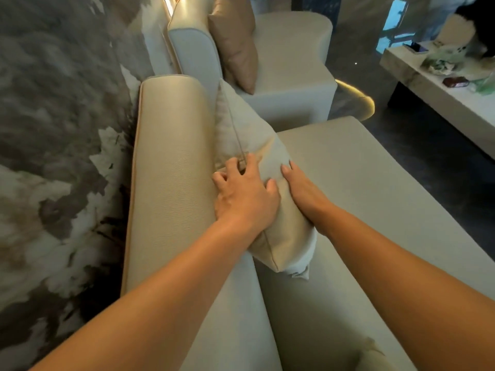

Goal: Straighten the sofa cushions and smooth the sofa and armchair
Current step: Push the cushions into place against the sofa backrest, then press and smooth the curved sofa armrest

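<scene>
1. Against the sofa backrest [171, 162], a cream cushion [257, 145] stands on edge, its long seam running away from the viewer and its near corner hanging just over the seat [361, 199].
2. Left hand [246, 194]: palm down on the top edge of the cream cushion, where the cushion meets the backrest; the fingers [231, 164] are spread apart and curled, pressing into the fabric near the seam rather than closed around it.
3. Right hand [302, 188]: laid flat against the seat-facing side of the same cushion, fingers extended and held together, fingertips pointing away from the viewer.
4. Both bare forearms enter from the lower edge of the view and converge on the cushion; the hands lie close to each other but do not touch.
5. Beyond the cream cushion, a tan cushion [235, 41] leans upright against the next backrest section [192, 52], on a separate pale seat block [292, 54].
6. At the bottom edge, the corner of another pale cushion [375, 354] shows on the seat.
7. To the right, across dark flooring [417, 135], a low pale worktop [439, 97] carries small items too blurred to identify.
8. To the left, behind the sofa, a wall [53, 129] bears a mottled grey-and-white pattern.
</scene>
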`<action>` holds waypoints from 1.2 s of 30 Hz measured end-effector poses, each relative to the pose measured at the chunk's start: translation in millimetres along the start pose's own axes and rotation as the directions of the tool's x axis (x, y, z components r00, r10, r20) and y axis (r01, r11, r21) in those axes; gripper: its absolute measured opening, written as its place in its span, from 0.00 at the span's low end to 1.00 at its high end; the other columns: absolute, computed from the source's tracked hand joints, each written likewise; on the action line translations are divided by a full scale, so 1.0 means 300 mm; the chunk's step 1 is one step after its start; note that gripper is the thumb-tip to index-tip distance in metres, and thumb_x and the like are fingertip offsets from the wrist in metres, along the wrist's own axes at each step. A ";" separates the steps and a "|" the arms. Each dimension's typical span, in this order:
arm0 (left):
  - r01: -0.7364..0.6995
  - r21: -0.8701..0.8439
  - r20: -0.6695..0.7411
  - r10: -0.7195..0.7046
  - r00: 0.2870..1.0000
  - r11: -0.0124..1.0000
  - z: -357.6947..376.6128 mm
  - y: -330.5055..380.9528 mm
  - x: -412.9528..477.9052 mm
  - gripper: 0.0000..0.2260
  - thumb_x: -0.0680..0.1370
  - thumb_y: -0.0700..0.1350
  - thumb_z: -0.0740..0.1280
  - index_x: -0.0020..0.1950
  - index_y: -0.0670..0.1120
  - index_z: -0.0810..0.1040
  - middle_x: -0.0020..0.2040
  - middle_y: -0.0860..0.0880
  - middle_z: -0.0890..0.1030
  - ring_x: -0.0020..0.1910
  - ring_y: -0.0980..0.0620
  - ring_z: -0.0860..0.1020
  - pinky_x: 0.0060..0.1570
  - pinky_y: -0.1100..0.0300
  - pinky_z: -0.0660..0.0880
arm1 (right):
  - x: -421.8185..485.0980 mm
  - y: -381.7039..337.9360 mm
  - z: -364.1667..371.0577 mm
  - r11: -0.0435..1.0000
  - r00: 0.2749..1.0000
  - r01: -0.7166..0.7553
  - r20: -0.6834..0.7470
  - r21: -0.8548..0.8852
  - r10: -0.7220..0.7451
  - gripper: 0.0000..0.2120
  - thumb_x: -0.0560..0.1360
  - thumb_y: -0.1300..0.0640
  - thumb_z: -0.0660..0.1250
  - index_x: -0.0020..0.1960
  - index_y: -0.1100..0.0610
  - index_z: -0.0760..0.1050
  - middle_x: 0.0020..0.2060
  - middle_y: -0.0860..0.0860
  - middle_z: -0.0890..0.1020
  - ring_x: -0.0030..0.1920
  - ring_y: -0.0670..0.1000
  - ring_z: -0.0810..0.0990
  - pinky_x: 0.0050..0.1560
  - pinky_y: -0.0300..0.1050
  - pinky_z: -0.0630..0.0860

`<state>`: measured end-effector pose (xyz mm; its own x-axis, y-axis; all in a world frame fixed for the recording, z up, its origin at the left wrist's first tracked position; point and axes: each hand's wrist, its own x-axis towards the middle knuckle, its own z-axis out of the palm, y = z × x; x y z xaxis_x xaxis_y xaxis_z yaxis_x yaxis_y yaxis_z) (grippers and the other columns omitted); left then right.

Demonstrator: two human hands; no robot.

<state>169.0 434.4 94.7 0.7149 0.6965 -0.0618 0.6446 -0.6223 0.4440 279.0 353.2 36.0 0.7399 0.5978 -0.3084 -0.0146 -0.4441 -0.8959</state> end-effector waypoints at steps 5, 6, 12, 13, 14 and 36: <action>-0.013 0.007 -0.008 0.013 1.000 1.000 -0.013 -0.021 -0.124 0.28 0.77 0.58 0.58 0.76 0.54 0.58 0.76 0.46 0.61 0.67 0.39 0.62 0.65 0.47 0.62 | -0.178 -0.033 -0.015 0.995 0.999 -0.039 0.017 -0.090 0.041 0.29 0.81 0.40 0.52 0.79 0.46 0.53 0.79 0.50 0.60 0.77 0.55 0.60 0.76 0.54 0.55; 0.011 -0.003 -0.006 -0.011 1.000 1.000 -0.019 -0.018 -0.152 0.27 0.78 0.57 0.58 0.76 0.53 0.59 0.75 0.44 0.63 0.65 0.38 0.63 0.64 0.48 0.63 | -0.228 -0.041 -0.023 0.993 0.999 -0.034 0.031 -0.117 0.038 0.28 0.81 0.41 0.53 0.79 0.46 0.53 0.79 0.51 0.60 0.77 0.55 0.60 0.76 0.54 0.56; -0.014 -0.068 0.053 0.017 0.998 0.998 -0.074 -0.008 -0.432 0.17 0.78 0.52 0.60 0.67 0.53 0.75 0.60 0.41 0.80 0.57 0.39 0.77 0.52 0.51 0.72 | -0.582 -0.049 -0.190 0.973 0.978 0.034 0.206 -0.228 0.014 0.20 0.78 0.50 0.63 0.70 0.43 0.73 0.68 0.50 0.76 0.67 0.52 0.74 0.67 0.53 0.72; -0.037 -0.038 0.064 0.039 0.997 0.999 -0.089 -0.021 -0.506 0.16 0.78 0.50 0.62 0.66 0.53 0.76 0.56 0.40 0.82 0.55 0.39 0.79 0.50 0.52 0.73 | -0.655 -0.032 -0.233 0.968 0.973 0.053 0.230 -0.245 0.005 0.18 0.77 0.51 0.63 0.67 0.45 0.76 0.63 0.50 0.79 0.62 0.51 0.77 0.62 0.49 0.75; -0.057 0.008 0.088 0.056 0.995 0.998 -0.098 -0.039 -0.593 0.16 0.78 0.48 0.64 0.66 0.52 0.77 0.54 0.39 0.83 0.54 0.39 0.80 0.51 0.52 0.73 | -0.733 -0.005 -0.281 0.964 0.968 0.074 0.250 -0.256 -0.008 0.17 0.77 0.52 0.64 0.65 0.46 0.78 0.57 0.49 0.82 0.56 0.49 0.79 0.55 0.43 0.76; 0.313 0.278 -0.138 -0.285 0.949 0.908 0.232 0.085 -2.432 0.25 0.78 0.61 0.45 0.76 0.62 0.58 0.80 0.52 0.52 0.78 0.44 0.46 0.74 0.40 0.43 | -2.423 0.818 -0.572 0.459 0.962 0.270 0.214 -0.847 -0.171 0.25 0.79 0.41 0.44 0.72 0.46 0.65 0.72 0.47 0.71 0.72 0.54 0.64 0.72 0.55 0.56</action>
<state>-317.3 -114.6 88.9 0.4571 0.8872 -0.0623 0.8847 -0.4463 0.1348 -147.0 -304.8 95.1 0.5706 0.7935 -0.2118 0.7622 -0.6077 -0.2231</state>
